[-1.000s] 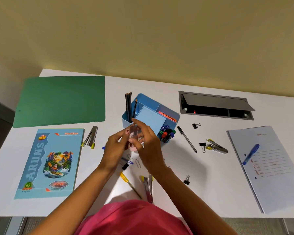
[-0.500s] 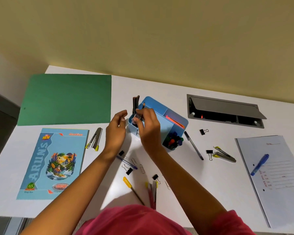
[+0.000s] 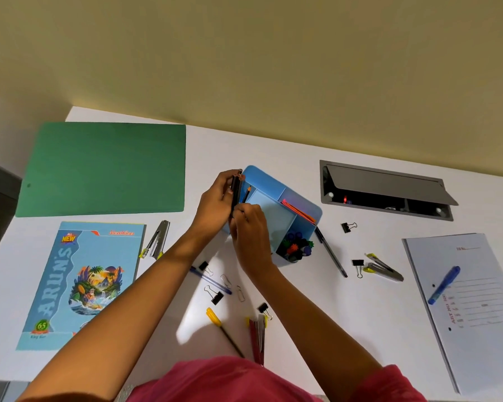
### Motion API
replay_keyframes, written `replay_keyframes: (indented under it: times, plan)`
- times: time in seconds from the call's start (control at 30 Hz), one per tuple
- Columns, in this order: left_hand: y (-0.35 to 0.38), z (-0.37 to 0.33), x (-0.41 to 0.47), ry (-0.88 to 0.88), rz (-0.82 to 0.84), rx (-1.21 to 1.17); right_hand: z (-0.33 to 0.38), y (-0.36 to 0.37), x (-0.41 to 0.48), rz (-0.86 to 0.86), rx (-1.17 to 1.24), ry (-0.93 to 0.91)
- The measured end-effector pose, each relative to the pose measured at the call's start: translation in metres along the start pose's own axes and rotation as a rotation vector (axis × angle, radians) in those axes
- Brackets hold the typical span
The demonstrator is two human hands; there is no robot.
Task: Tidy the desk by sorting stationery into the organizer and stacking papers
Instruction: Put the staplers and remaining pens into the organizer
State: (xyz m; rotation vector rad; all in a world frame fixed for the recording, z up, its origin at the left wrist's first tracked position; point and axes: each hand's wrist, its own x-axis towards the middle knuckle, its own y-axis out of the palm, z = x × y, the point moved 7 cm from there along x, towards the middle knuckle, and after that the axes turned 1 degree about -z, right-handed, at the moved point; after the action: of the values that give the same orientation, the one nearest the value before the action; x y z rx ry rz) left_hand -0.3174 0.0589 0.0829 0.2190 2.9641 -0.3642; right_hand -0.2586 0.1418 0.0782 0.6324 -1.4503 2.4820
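A light blue desk organizer (image 3: 305,208) stands mid-desk, with coloured pins in its front right compartment and an orange slip along its back wall. At its left corner my left hand (image 3: 214,203) is closed around a bunch of dark pencils (image 3: 236,188) standing in the compartment. My right hand (image 3: 249,232) touches the base of the same bunch; whether it holds anything is hidden. Loose on the desk lie a blue pen (image 3: 211,281), several binder clips (image 3: 215,297), paper clips (image 3: 240,293), a yellow-capped pen (image 3: 224,332) and a black pen (image 3: 330,252).
A green folder (image 3: 105,169) and a blue "Arun's" notebook (image 3: 82,282) lie at the left, a stapler (image 3: 157,239) beside them. At the right are a white form sheet (image 3: 476,309) with a blue marker (image 3: 445,284), a second stapler (image 3: 385,268), and an open grey cable hatch (image 3: 386,188).
Both hands moved from in front of the organizer up to its left corner. My left hand, open half a second ago, has closed on the pencils; the right hand sits at their base.
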Motion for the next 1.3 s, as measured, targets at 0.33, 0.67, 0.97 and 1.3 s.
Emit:
replay_keyframes:
  times: [0.33, 0.67, 0.97, 1.3]
  plan:
    - [-0.014, 0.007, -0.016, 0.015, -0.113, -0.094, 0.0, -0.017, -0.003, -0.005, 0.113, 0.073]
    - [-0.101, 0.068, -0.071, -0.093, -0.521, 0.613, 0.016, -0.037, -0.053, 0.053, 0.169, 0.043]
    - [-0.098, 0.106, -0.091, -0.295, -0.324, 0.988, 0.024, -0.027, -0.084, 0.187, 0.181, 0.054]
    - [-0.065, 0.072, -0.11, -0.637, -0.232, -0.081, 0.032, -0.037, -0.073, 0.201, 0.389, 0.125]
